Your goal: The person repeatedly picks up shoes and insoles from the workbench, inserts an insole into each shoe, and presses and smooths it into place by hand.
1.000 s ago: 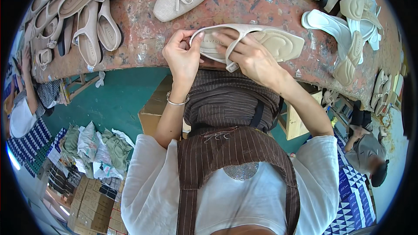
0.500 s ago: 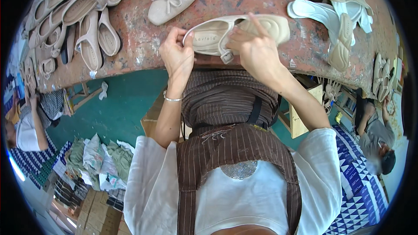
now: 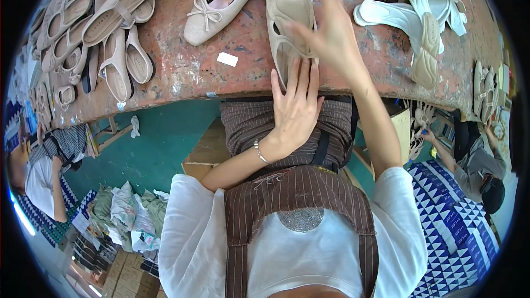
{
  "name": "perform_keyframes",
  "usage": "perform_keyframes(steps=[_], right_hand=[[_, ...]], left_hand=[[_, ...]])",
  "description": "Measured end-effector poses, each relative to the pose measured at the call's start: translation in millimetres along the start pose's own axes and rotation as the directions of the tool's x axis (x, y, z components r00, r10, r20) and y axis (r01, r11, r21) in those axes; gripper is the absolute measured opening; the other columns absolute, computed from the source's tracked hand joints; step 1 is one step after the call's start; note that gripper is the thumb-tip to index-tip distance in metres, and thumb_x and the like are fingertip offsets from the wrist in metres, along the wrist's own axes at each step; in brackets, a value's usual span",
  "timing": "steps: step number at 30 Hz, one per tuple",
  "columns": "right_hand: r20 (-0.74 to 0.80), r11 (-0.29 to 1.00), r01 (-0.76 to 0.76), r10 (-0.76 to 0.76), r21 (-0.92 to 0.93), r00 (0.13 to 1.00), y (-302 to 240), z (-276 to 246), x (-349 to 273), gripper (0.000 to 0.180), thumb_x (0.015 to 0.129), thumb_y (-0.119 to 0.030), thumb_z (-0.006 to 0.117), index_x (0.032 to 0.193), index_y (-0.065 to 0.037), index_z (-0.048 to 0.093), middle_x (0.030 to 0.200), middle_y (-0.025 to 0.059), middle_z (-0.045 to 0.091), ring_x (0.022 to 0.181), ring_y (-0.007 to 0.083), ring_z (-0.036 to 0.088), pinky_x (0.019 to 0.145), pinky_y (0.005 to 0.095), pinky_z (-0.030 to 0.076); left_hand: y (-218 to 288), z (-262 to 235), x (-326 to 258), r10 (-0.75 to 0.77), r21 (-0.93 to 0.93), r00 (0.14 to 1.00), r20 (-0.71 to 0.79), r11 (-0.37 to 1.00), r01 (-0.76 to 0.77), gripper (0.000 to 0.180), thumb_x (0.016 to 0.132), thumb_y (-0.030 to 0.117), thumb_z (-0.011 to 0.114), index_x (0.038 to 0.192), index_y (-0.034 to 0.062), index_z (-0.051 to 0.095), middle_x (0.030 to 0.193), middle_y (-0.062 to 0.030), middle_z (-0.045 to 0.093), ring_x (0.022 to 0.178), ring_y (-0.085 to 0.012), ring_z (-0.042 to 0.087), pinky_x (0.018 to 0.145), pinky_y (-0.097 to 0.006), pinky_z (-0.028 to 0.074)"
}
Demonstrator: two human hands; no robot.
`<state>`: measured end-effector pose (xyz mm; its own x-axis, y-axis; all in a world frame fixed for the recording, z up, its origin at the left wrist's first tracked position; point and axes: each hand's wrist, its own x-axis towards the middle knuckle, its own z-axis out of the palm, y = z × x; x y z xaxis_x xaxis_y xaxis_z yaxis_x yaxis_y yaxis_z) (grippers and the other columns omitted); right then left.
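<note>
A beige shoe (image 3: 282, 55) lies at the near edge of the worktable, its toe pointing away from me. The padded front of a beige insole (image 3: 288, 1) covers its toe end. Over the heel end, my left hand (image 3: 293, 105) lies with its fingers stretched out, the tips at the shoe's opening. My right hand (image 3: 328, 41) is held above the shoe's right side, fingers apart and partly smeared by motion. Whether its fingertips touch the shoe I cannot tell. A beige shoe with a bow (image 3: 212, 14) lies just to the left.
Several beige slingback shoes (image 3: 116, 60) crowd the table's left side. White shoe-shaped pieces (image 3: 381, 14) and beige padded insoles (image 3: 425, 58) lie at the right. A small white rectangle (image 3: 227, 59) rests on the worktable (image 3: 182, 72). Other people work at both sides.
The shoe has turned from lying crosswise to pointing away from me. My left hand has moved from the left to its heel end. The white rectangle now shows.
</note>
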<state>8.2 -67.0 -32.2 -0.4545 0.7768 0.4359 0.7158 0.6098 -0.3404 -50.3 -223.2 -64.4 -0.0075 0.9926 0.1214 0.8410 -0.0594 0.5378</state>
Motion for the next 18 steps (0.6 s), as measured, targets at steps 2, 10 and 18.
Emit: perform_keyframes(steps=[2, 10, 18], right_hand=[[0.4, 0.666, -0.499, 0.312, 0.554, 0.862, 1, 3, 26, 0.076, 0.073, -0.015, 0.08, 0.141, -0.005, 0.047, 0.121, 0.0182, 0.063, 0.109, 0.031, 0.063, 0.089, 0.0403, 0.05], [0.298, 0.977, -0.024, -0.04, 0.21, 0.954, -32, -36, -64, 0.03, 0.066, 0.0, 0.071, 0.095, -0.005, 0.063, 0.115, 0.0153, 0.059, 0.103, 0.0348, 0.062, 0.095, 0.0434, 0.048], [0.319, 0.994, 0.074, -0.046, -0.076, 0.947, -23, 34, -31, 0.045, 0.08, -0.005, 0.057, 0.123, 0.006, 0.053, 0.118, 0.0237, 0.062, 0.111, 0.0337, 0.064, 0.115, 0.0496, 0.031]], left_hand=[[-3, 7, 5, -0.014, 0.11, 1.0, 0.012, 0.994, 0.012, 0.067, 0.083, 0.022, 0.071, 0.139, -0.0049, 0.045, 0.144, -0.0227, 0.045, 0.141, -0.0373, 0.035, 0.108, -0.065, 0.026], [-25, 19, -3, -0.019, -0.111, 0.997, 0.08, 0.993, 0.028, 0.062, 0.088, 0.025, 0.057, 0.145, 0.006, 0.044, 0.145, -0.0165, 0.047, 0.142, -0.0304, 0.038, 0.118, -0.06, 0.018], [-32, 27, -7, 0.01, 0.081, 0.997, 0.074, 0.997, -0.016, 0.046, 0.086, 0.018, 0.057, 0.128, -0.0022, 0.058, 0.135, -0.021, 0.054, 0.137, -0.0362, 0.041, 0.112, -0.059, 0.03]])
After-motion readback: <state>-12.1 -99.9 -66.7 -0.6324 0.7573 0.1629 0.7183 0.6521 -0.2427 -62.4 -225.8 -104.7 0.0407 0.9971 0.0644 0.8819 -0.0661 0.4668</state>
